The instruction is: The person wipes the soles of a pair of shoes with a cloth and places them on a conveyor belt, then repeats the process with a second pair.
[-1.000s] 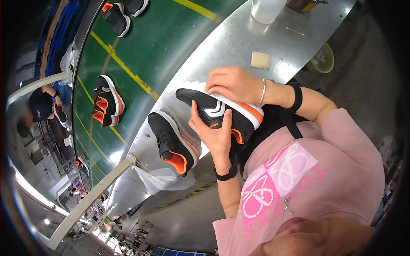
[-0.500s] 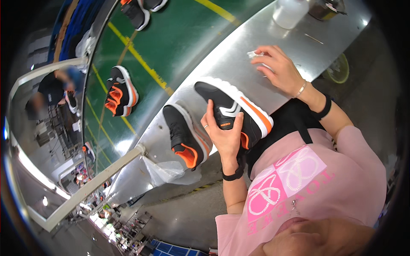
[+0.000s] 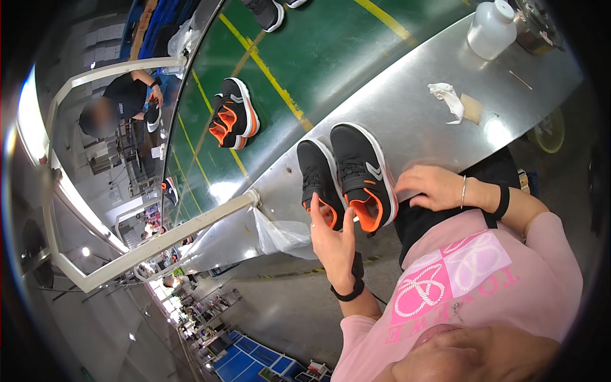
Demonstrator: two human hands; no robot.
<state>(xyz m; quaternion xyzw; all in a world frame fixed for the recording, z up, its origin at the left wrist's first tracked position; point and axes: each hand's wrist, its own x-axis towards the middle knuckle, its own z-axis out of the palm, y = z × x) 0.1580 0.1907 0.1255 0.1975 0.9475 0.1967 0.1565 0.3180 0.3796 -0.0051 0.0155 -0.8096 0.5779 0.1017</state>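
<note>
Two black sneakers with orange linings stand upright, side by side, toes away from me, on the metal bench. Around the heel of the left sneaker (image 3: 316, 167) is my left hand (image 3: 336, 249), index finger on one side and thumb on the other, close to the gap between the shoes. At the outer side of the right sneaker (image 3: 358, 153), my right hand (image 3: 431, 188) has its loosely bent fingertips against the sole edge, with nothing in the palm. A crumpled white wipe (image 3: 449, 102) lies farther right beside a small beige piece (image 3: 471, 109).
A white bottle (image 3: 491, 32), a dark pot (image 3: 536, 28) and a thin stick (image 3: 520, 79) are on the bench's far right. Beyond it, a green conveyor (image 3: 280, 70) carries more sneakers (image 3: 234, 114). A white frame (image 3: 172, 242) and plastic bag (image 3: 280, 232) border the left. Another person handles a shoe.
The right sneaker has been turned and set upright beside the left one. My right hand has let go of the white wipe and come down to the shoe. The view has shifted.
</note>
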